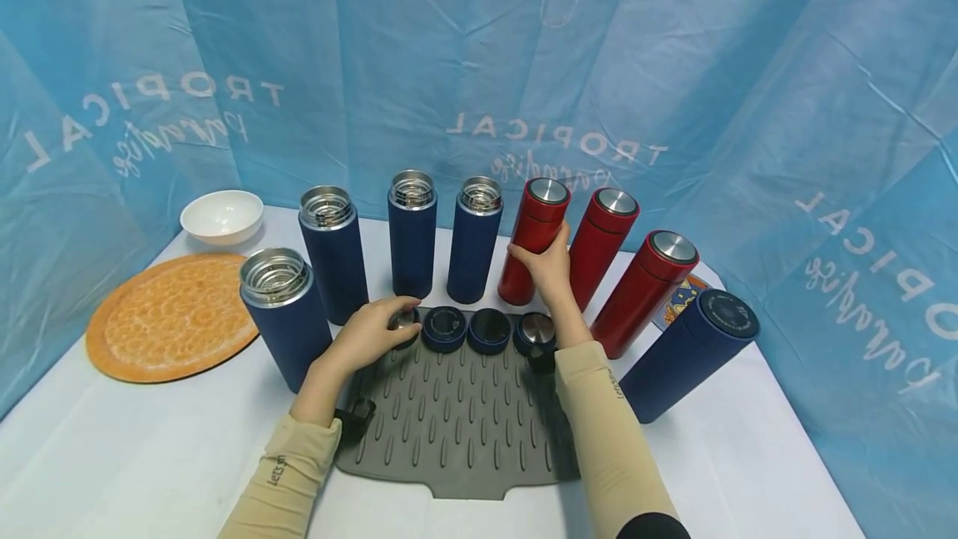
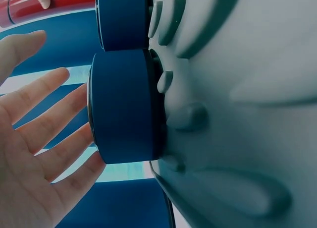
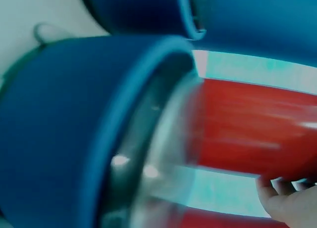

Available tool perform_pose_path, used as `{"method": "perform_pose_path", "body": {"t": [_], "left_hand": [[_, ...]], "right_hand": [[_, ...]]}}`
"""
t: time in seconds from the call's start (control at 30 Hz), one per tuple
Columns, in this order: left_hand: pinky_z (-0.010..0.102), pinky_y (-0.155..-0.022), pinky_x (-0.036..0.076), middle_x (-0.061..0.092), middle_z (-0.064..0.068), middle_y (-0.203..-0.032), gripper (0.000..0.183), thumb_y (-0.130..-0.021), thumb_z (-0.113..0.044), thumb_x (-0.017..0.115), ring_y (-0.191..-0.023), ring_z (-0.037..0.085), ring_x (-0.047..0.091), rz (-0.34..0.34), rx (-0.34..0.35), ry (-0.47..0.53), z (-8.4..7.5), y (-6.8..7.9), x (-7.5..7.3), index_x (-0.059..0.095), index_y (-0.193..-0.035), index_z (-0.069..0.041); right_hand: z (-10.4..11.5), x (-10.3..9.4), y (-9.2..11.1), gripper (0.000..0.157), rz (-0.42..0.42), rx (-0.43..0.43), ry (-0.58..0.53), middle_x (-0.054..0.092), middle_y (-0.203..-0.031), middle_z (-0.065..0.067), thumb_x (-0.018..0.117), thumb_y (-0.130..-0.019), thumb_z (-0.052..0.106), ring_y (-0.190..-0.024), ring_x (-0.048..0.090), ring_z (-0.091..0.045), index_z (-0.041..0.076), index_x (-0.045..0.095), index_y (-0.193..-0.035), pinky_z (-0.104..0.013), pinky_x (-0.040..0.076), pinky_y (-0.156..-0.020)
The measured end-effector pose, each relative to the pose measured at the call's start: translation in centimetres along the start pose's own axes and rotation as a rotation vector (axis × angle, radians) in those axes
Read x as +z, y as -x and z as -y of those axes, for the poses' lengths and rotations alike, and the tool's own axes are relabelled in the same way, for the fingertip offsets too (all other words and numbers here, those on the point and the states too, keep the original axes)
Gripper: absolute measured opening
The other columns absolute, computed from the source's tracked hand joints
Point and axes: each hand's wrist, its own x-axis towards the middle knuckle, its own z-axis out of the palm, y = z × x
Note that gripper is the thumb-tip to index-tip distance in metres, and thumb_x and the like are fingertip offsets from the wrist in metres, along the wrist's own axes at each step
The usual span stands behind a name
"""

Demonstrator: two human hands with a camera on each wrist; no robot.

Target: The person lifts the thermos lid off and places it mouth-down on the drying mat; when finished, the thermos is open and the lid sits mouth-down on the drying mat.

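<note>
My left hand (image 1: 367,331) reaches to the leftmost lid (image 1: 405,321) in a row of dark blue lids on a grey ridged mat (image 1: 449,422). In the left wrist view its fingers are straight and spread beside that lid's top. My right hand (image 1: 550,264) holds a red thermos bottle (image 1: 527,244), the leftmost of three capped red ones, with the thumb across its front. The right wrist view shows bent fingertips (image 3: 282,186) at this bottle's side. A steel-topped lid (image 1: 537,331) sits below the right hand, at the row's right end.
Several uncapped blue bottles (image 1: 412,239) stand behind and left of the mat. Two more red bottles (image 1: 602,244) and a capped blue bottle (image 1: 684,352) are on the right. A round orange placemat (image 1: 172,318) and white bowl (image 1: 222,219) lie far left; a blue curtain (image 1: 419,48) hangs behind.
</note>
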Motion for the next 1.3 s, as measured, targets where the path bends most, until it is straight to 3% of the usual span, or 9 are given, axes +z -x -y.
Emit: {"method": "perform_pose_path", "body": {"t": [0.2, 0.47, 0.73, 1.0, 1.3], "left_hand": [[0.046, -0.087, 0.045, 0.060, 0.014, -0.118, 0.044, -0.090, -0.027, 0.059, -0.104, 0.030, 0.057, 0.005, 0.002, 0.006, 0.0, 0.0, 0.0, 0.054, -0.128, -0.005], [0.047, -0.087, 0.045, 0.059, 0.014, -0.120, 0.044, -0.090, -0.027, 0.059, -0.106, 0.030, 0.056, 0.012, 0.001, 0.004, 0.1, 0.0, 0.0, 0.054, -0.128, -0.005], [0.047, -0.088, 0.045, 0.059, 0.014, -0.120, 0.044, -0.090, -0.027, 0.060, -0.107, 0.031, 0.056, 0.001, 0.015, 0.000, 0.3, -0.1, 0.1, 0.055, -0.127, -0.005], [0.047, -0.088, 0.045, 0.059, 0.014, -0.120, 0.043, -0.090, -0.027, 0.060, -0.107, 0.031, 0.057, -0.013, 0.034, -0.001, 0.4, -0.1, 0.1, 0.055, -0.126, -0.004], [0.047, -0.089, 0.045, 0.059, 0.014, -0.121, 0.044, -0.090, -0.027, 0.060, -0.108, 0.031, 0.056, -0.010, 0.034, 0.005, 0.4, -0.1, 0.0, 0.055, -0.127, -0.004]], "right_hand": [[1.2, -0.7, 0.2, 0.080, -0.006, -0.043, 0.033, 0.046, -0.130, -0.009, 0.073, -0.077, 0.021, -0.119, 0.046, -0.024, 0.018, 0.023, -0.139, -0.047, 0.043, -0.093], [5.4, -2.4, 2.8, 0.078, -0.029, -0.171, -0.091, 0.047, -0.128, -0.005, 0.076, -0.075, 0.024, -0.117, 0.048, -0.020, 0.021, 0.028, -0.136, -0.045, 0.046, -0.091], [7.2, -3.5, 5.9, 0.078, 0.064, -0.254, -0.089, 0.050, -0.123, -0.005, 0.076, -0.072, 0.016, -0.110, 0.049, -0.019, 0.022, 0.032, -0.137, -0.044, 0.048, -0.084], [6.1, -3.4, 7.9, 0.081, 0.106, -0.326, 0.155, 0.056, -0.119, -0.002, 0.078, -0.070, 0.022, -0.102, 0.054, -0.019, 0.030, 0.035, -0.138, -0.043, 0.050, -0.079], [4.4, -3.2, 9.5, 0.076, 0.122, -0.509, 0.654, 0.063, -0.102, 0.000, 0.075, -0.068, 0.041, -0.084, 0.058, -0.017, 0.027, 0.042, -0.135, -0.040, 0.052, -0.067]]}}
